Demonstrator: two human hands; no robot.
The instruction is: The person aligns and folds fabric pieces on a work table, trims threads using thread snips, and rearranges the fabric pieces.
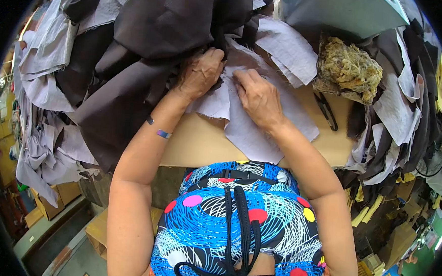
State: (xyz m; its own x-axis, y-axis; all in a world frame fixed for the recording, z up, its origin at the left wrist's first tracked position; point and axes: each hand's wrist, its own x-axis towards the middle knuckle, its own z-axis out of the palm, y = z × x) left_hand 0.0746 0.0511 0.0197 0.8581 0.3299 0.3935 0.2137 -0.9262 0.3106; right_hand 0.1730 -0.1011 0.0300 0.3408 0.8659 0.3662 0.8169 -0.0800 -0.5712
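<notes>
pale lavender cloth (254, 137) lies over the tan surface (200, 144), one pointed end reaching down to the near edge. the left hand (202, 73) is curled tight where dark brown cloth (127, 99) meets the pale piece; its fingertips are tucked out of sight, so which layer it has between them i cannot tell. just beside it, the right hand (260, 97) rests on the lavender cloth with fingers bent, neither spread flat nor pressed to the other hand; whether it pinches a fold i cannot tell.

the dark brown cloth heaps up beyond the left hand and spills past the left side of the surface. another pale piece (287, 48) with a frayed edge lies beyond the right hand. towards the far right corner sits a clump of tangled fibres (350, 70), with black snips (326, 111) nearer the person. more brown and pale fabric (397, 108) hangs at the right edge.
</notes>
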